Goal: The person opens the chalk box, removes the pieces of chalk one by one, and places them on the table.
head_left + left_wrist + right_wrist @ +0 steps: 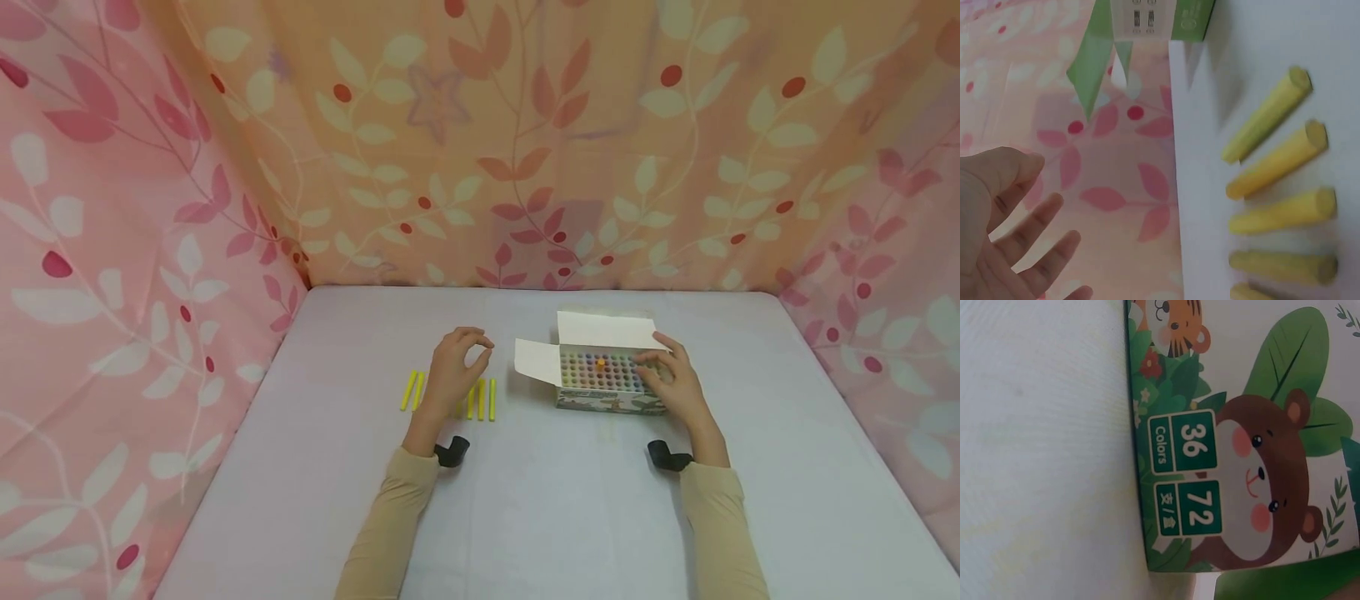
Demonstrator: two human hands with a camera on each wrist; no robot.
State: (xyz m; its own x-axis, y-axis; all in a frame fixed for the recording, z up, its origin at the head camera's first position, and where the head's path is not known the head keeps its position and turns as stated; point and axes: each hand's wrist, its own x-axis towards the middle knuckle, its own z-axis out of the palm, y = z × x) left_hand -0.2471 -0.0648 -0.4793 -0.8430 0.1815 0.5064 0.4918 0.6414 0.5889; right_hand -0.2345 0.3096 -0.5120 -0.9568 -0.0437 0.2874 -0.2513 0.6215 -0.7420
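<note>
An open cardboard box of coloured chalks [611, 402] stands right of the middle, its lid raised at the back. One orange chalk [601, 365] sticks up above the others. My right hand [675, 385] holds the box at its right end, fingers bent over the rim. In the right wrist view the box front [1254, 481] shows a bear and the numbers 36 and 72. My left hand [452, 367] hovers with bent, spread fingers and holds nothing. Beneath and beside it several yellow chalks [482, 400] lie in a row, partly hidden by the wrist.
The box's left flap [537, 360] sticks out toward the left hand. A white cloth [555, 508] covers the table. Patterned curtains [480, 167] hang behind and on both sides. A black wrist camera [453, 452] sits on the left wrist and another [666, 455] on the right.
</note>
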